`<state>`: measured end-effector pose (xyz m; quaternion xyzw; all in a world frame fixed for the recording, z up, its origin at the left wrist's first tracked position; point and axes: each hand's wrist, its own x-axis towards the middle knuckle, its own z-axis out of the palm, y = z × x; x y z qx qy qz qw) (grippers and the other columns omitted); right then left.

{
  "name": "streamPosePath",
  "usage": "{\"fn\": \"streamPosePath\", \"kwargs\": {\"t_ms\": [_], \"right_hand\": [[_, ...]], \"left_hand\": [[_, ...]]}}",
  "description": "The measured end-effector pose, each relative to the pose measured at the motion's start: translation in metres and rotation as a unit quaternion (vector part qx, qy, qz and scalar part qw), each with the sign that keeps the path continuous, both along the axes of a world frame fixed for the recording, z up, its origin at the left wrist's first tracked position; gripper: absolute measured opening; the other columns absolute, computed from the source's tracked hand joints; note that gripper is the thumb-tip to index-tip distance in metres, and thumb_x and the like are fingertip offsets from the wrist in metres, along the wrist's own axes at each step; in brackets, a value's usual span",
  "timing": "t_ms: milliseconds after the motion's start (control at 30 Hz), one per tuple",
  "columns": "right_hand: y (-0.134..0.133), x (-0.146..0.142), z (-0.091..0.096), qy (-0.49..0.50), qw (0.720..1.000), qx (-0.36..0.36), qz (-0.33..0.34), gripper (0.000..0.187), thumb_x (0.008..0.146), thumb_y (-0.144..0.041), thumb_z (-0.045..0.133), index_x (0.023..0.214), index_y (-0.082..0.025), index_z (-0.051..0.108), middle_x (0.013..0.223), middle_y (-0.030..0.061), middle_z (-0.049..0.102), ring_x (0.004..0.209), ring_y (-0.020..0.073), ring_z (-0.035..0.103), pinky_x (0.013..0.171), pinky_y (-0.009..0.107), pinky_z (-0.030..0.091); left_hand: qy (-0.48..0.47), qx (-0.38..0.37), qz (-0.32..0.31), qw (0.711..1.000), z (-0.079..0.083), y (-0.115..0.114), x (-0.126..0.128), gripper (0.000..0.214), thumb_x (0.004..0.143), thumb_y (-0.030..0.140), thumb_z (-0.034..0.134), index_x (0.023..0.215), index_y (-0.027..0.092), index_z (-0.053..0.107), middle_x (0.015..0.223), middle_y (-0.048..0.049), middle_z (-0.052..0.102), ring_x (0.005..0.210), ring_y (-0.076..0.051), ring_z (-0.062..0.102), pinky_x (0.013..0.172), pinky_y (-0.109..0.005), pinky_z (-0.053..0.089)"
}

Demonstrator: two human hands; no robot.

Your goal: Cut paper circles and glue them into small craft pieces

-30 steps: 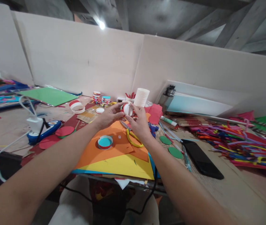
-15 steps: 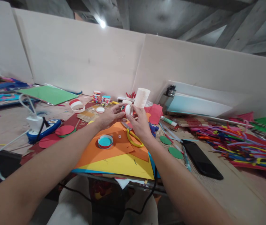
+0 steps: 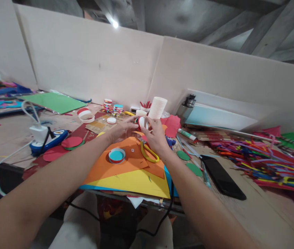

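Both arms stretch forward over the table edge, forearms bare, and the hands meet above the orange paper (image 3: 126, 162). The left hand (image 3: 121, 129) comes in from the left with thumb and fingertips pinched on a small round lid (image 3: 142, 122), white plastic with a red strip around its side. The right hand (image 3: 156, 136) closes on the same lid from the other side, fingers curled and knuckles up, so the lid sits in the air between the two hands, just in front of a ribbed stack of white cups (image 3: 157, 108).

A printed brown card (image 3: 97, 127) lies to the left, its writing too small to read. A second lid (image 3: 116, 155), red-banded with a blue inside, rests flat on the orange paper. Scissors (image 3: 149, 155) with yellow loop handles lie under the right wrist. A glossy black phone (image 3: 223, 176) lies to the right, near a heap of fuzzy coloured pipe cleaners (image 3: 266, 159).
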<state>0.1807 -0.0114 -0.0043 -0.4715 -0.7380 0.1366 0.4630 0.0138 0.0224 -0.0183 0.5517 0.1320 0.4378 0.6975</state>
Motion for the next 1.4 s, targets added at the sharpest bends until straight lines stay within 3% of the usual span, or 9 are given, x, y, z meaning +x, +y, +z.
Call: {"fn": "streamPosePath", "kwargs": {"t_ms": [167,400,800,1067,1400], "right_hand": [[-0.003,-0.002,0.000,0.011,1.000,-0.021,0.007,0.047,0.086,-0.029,0.056,0.132,-0.023,0.057,0.106,0.0079,0.044,0.094,0.0205,0.052,0.086,0.036,0.049],[-0.003,-0.004,-0.002,0.042,0.998,-0.052,0.004,0.047,0.083,-0.027,0.056,0.129,-0.023,0.058,0.107,0.0069,0.045,0.095,0.0200,0.053,0.088,0.037,0.048],[0.003,-0.002,-0.009,0.074,0.996,-0.035,0.022,0.044,0.081,-0.029,0.059,0.125,-0.025,0.061,0.105,0.0062,0.047,0.096,0.0205,0.051,0.087,0.037,0.049],[0.006,-0.001,-0.012,0.096,0.993,-0.061,0.041,0.046,0.082,-0.032,0.056,0.128,-0.024,0.059,0.111,0.0071,0.046,0.097,0.0206,0.052,0.086,0.038,0.051],[0.002,-0.002,-0.009,0.041,0.998,-0.035,0.015,0.041,0.084,-0.030,0.057,0.124,-0.023,0.061,0.114,0.0084,0.053,0.106,0.0220,0.051,0.095,0.037,0.046]], "left_hand": [[0.002,-0.007,0.005,1.000,-0.001,0.002,0.000,0.052,0.075,0.013,0.063,0.125,0.022,0.058,0.111,-0.0079,0.068,0.091,-0.020,0.068,0.073,-0.033,0.057],[0.004,-0.012,-0.009,1.000,0.001,0.001,0.000,0.040,0.082,0.023,0.060,0.122,0.022,0.059,0.108,-0.0079,0.069,0.091,-0.020,0.067,0.069,-0.030,0.057],[0.002,-0.018,0.011,1.000,0.000,0.002,-0.001,0.032,0.085,0.026,0.061,0.116,0.020,0.060,0.104,-0.0071,0.069,0.088,-0.018,0.068,0.071,-0.032,0.058],[0.006,-0.029,0.024,0.999,0.000,0.004,0.000,0.033,0.083,0.027,0.061,0.115,0.019,0.060,0.100,-0.0073,0.070,0.084,-0.018,0.069,0.069,-0.031,0.057],[0.004,-0.066,0.017,0.998,0.004,0.001,0.000,0.038,0.080,0.026,0.061,0.117,0.018,0.061,0.097,-0.0083,0.071,0.080,-0.020,0.068,0.065,-0.030,0.057]]}}
